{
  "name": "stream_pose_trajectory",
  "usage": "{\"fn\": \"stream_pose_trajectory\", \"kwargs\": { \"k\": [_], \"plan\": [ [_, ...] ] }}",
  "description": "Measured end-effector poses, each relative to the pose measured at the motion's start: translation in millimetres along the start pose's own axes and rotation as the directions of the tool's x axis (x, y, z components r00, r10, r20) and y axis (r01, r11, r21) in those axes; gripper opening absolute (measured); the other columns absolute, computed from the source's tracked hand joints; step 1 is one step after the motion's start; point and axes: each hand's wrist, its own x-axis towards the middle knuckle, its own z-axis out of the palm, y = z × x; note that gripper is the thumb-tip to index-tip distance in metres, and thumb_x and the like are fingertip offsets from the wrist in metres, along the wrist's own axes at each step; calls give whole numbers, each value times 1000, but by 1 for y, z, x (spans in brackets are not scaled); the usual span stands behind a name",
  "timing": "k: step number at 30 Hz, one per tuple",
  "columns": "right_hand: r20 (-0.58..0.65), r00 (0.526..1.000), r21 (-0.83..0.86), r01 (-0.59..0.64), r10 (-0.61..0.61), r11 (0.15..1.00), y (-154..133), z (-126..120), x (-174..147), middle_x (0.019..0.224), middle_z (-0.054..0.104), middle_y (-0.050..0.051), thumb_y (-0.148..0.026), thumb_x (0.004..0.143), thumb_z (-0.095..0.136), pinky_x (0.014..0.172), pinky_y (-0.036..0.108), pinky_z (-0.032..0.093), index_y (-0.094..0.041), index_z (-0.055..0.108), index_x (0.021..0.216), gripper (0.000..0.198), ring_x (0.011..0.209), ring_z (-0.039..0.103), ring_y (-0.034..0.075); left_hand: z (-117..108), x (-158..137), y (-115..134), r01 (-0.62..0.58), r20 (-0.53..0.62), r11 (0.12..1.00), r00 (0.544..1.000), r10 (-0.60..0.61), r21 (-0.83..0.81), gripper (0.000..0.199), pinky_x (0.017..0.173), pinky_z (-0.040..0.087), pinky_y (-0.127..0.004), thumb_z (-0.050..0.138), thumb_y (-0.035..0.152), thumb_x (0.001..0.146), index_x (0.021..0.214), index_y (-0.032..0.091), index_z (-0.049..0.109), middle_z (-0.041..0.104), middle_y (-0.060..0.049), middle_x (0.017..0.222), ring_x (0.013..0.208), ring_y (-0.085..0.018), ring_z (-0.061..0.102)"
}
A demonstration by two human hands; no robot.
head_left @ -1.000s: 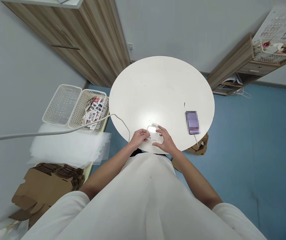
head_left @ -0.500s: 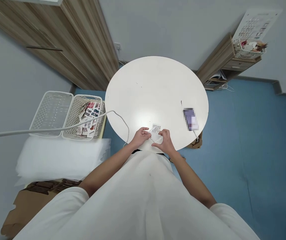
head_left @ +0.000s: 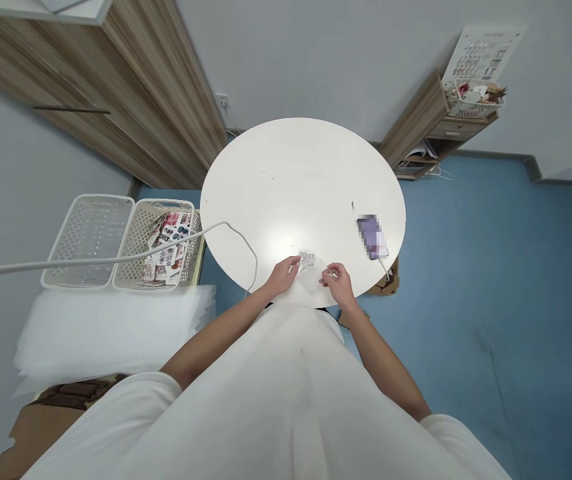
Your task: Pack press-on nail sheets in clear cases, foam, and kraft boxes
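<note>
A small card of what look like press-on nails [head_left: 307, 256] is near the front edge of the white round table [head_left: 296, 173]. My left hand [head_left: 283, 277] pinches the card's left edge between thumb and fingers. Just in front of the card is a thin, see-through plastic piece [head_left: 312, 279]; its exact shape is hard to make out. My right hand [head_left: 339, 283] is closed, with its fingertips gripping the right side of this plastic.
A phone [head_left: 372, 237] with a cable lies at the table's right. A white cable [head_left: 206, 232] arches over the left edge. Left stand a basket of nail cards [head_left: 139, 243], a basket of clear plastic pieces [head_left: 61, 247] and stacked white sheets [head_left: 116, 327].
My hands have moved slightly apart. The left has shifted up to the card's edge, and the right has drawn its fingers together on the clear plastic. The whole view has shifted a little.
</note>
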Motion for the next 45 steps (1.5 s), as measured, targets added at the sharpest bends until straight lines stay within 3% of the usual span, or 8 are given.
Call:
{"fn": "stream_pose_trajectory", "kwargs": {
  "k": [3,6,10,15,27,35,40,45],
  "plan": [
    [-76,996,135,-26,37,990,1,-9,1,91,47,-3,-37,66,62,64,31,53,-25,41,95,38,70,63,12,5,-1,-5,-172,114,926,983,141,337,39,102,29,-44,41,20,81,118,19,55,51,-12,128,122,-26,42],
    [-89,996,166,-3,18,986,1,-15,1,98,44,-3,-38,67,62,71,33,55,-28,40,101,42,77,64,12,13,0,-9,-274,219,808,958,183,521,45,107,17,-47,46,22,79,124,21,50,39,-11,140,131,-29,29],
    [-105,994,178,40,-22,983,7,-13,4,105,40,-1,-42,71,58,79,32,53,-29,41,105,40,83,63,11,24,6,-15,-271,229,740,960,161,616,54,109,6,-50,49,29,79,131,22,42,30,-10,146,136,-30,20],
    [-106,994,174,58,-40,983,15,-3,10,110,40,1,-43,70,60,80,31,52,-27,45,104,40,85,61,11,21,10,-23,-227,197,749,972,131,623,57,108,0,-52,49,32,79,134,19,39,28,-13,146,137,-30,18],
    [77,994,90,65,-72,994,15,51,25,112,47,5,-36,66,66,83,33,48,-25,46,110,50,90,60,14,-85,-12,-58,124,-148,664,989,-20,737,58,107,-2,-54,40,34,84,136,11,34,24,-18,147,138,-31,13],
    [91,987,35,128,-131,991,14,82,29,106,55,5,-36,68,66,85,36,47,-25,49,106,44,95,60,18,-125,-13,-73,230,-211,556,972,-98,799,60,108,5,-53,32,38,88,139,7,28,18,-16,149,139,-29,10],
    [75,982,-12,177,-176,984,11,88,30,106,56,7,-35,69,66,82,37,48,-25,49,107,43,94,59,19,-118,-13,-56,69,-109,675,994,17,735,72,109,5,-52,45,46,83,141,10,22,16,-16,149,139,-30,9],
    [128,958,-48,265,-258,963,4,84,32,103,58,6,-35,70,66,81,37,48,-25,50,106,40,95,59,20,-95,0,-27,-127,59,943,992,114,306,111,101,33,-42,72,50,60,144,18,7,32,-18,143,126,-29,39]
  ]
}}
